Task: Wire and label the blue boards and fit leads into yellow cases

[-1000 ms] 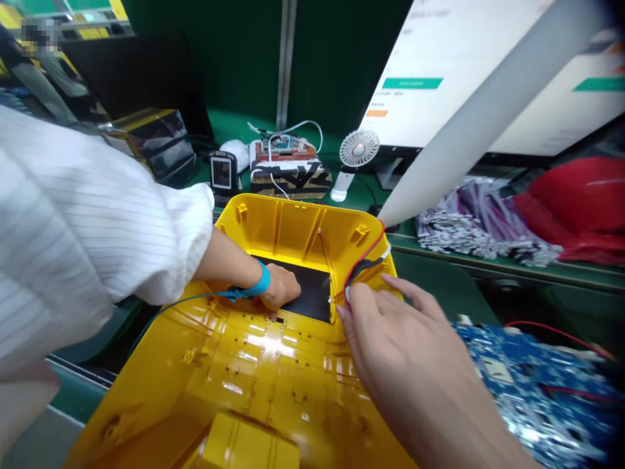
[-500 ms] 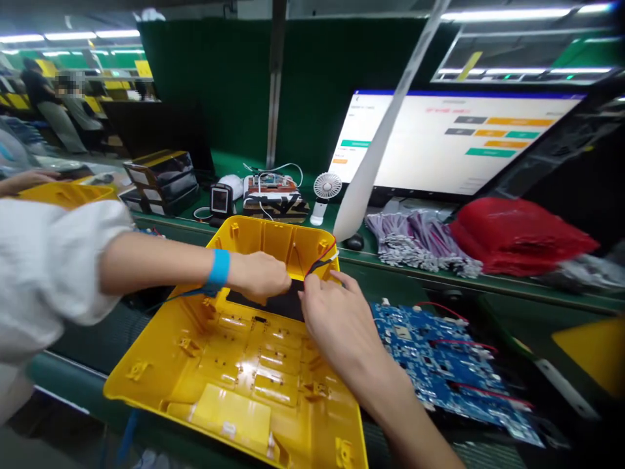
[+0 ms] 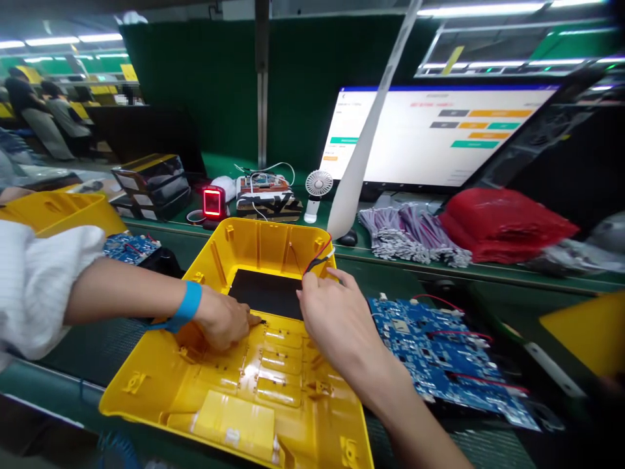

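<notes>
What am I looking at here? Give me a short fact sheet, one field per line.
Setting: factory bench with a monitor
Main item: open yellow housing
Inside it: black panel
Left hand: resting inside the housing, fingertips at the panel's edge
Right hand: pinching red and black wires at the housing's rim
Left wrist: blue strap
Beside: blue circuit boards, purple cable bundle, red bag, small fan

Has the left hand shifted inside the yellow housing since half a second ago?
Yes. The left hand has moved back from the red and black wires toward the near edge of the black panel in the yellow housing.
</notes>
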### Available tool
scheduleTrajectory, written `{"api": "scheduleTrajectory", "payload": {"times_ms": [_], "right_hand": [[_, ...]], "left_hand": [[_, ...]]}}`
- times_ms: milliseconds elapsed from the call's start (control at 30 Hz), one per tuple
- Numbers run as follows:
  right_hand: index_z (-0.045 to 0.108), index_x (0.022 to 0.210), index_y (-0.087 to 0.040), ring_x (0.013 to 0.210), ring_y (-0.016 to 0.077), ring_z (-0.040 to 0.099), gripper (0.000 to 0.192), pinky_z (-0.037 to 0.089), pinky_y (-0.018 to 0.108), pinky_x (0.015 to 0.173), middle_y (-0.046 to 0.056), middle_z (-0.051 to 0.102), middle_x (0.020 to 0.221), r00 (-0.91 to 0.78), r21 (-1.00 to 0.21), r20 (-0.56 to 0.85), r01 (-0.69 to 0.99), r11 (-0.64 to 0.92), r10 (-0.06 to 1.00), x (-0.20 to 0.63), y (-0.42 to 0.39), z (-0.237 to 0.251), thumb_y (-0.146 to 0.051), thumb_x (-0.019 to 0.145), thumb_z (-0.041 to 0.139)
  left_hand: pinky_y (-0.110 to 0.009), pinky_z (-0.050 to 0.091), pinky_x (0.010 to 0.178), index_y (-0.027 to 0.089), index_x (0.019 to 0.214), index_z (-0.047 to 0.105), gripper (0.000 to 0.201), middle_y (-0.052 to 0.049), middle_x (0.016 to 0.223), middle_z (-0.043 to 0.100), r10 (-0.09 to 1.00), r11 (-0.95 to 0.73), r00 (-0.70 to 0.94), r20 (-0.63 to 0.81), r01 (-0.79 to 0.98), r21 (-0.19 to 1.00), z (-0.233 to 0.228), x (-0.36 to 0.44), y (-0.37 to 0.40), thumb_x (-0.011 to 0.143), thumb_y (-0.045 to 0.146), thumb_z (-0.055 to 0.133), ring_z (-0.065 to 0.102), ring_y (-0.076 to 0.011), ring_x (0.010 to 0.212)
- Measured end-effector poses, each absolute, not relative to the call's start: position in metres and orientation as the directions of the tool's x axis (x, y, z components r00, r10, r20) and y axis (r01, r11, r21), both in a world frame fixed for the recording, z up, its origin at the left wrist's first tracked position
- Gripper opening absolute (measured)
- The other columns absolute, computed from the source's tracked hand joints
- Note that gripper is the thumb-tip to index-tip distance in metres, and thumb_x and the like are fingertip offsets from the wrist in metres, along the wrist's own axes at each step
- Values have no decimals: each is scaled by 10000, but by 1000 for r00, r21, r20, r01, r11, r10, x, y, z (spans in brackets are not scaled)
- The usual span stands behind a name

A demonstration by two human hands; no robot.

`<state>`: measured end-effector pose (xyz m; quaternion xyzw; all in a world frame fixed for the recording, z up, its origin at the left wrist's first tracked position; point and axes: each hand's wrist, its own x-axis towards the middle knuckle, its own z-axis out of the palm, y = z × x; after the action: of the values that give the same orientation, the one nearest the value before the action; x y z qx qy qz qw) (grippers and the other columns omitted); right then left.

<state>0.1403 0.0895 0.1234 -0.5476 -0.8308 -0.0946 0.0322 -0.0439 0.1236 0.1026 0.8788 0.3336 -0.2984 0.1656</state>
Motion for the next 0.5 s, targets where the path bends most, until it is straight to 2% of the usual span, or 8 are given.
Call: {"api": "scheduleTrajectory", "payload": {"times_ms": [100, 200, 267, 367, 467, 500], "right_hand": [[596, 886, -106, 746, 217, 639, 228, 314, 367, 967, 98, 677, 734, -412, 144, 182, 910, 390, 893, 141, 89, 122, -62, 841, 377], [595, 878, -108, 741, 215, 638, 215, 317, 372, 972, 96, 676, 734, -415, 157, 180, 907, 391, 892, 142, 89, 122, -63, 839, 388], [593, 881, -108, 745, 215, 639, 214, 323, 376, 972, 94, 674, 731, -415, 149, 173, 908, 392, 894, 141, 89, 122, -60, 838, 389], [591, 887, -105, 749, 218, 641, 229, 330, 383, 972, 93, 672, 720, -415, 131, 172, 909, 397, 894, 140, 89, 123, -52, 835, 375], [593, 880, -102, 742, 219, 643, 236, 338, 385, 966, 100, 675, 720, -414, 121, 175, 909, 398, 893, 140, 90, 123, -55, 835, 367], [594, 881, -101, 743, 218, 644, 236, 338, 384, 967, 103, 678, 725, -413, 123, 178, 910, 396, 893, 139, 90, 124, -58, 837, 366]], "left_hand": [[-416, 412, 987, 108, 1452, 277, 783, -172, 1470, 353, 371, -775, 583, -723, 623, 104, 100, -43, 121, 724, 217, 545, 410, -336, 1306], [-428, 392, 1012, 129, 1466, 245, 785, -144, 1489, 337, 364, -786, 580, -729, 611, 94, 102, -43, 120, 739, 221, 527, 385, -330, 1324], [-419, 394, 1009, 167, 1444, 324, 751, -117, 1485, 357, 364, -792, 588, -722, 603, 92, 101, -43, 120, 727, 217, 543, 406, -330, 1307], [-426, 427, 963, 188, 1321, 531, 626, -99, 1482, 365, 334, -830, 628, -703, 550, 97, 96, -45, 122, 697, 197, 569, 437, -356, 1271], [-417, 459, 901, 184, 1255, 595, 619, -109, 1456, 408, 331, -841, 671, -663, 529, 116, 93, -42, 124, 637, 146, 598, 462, -361, 1246], [-397, 468, 880, 200, 1230, 616, 622, -108, 1417, 465, 370, -823, 672, -642, 558, 110, 94, -40, 125, 612, 138, 619, 496, -346, 1215]]}}
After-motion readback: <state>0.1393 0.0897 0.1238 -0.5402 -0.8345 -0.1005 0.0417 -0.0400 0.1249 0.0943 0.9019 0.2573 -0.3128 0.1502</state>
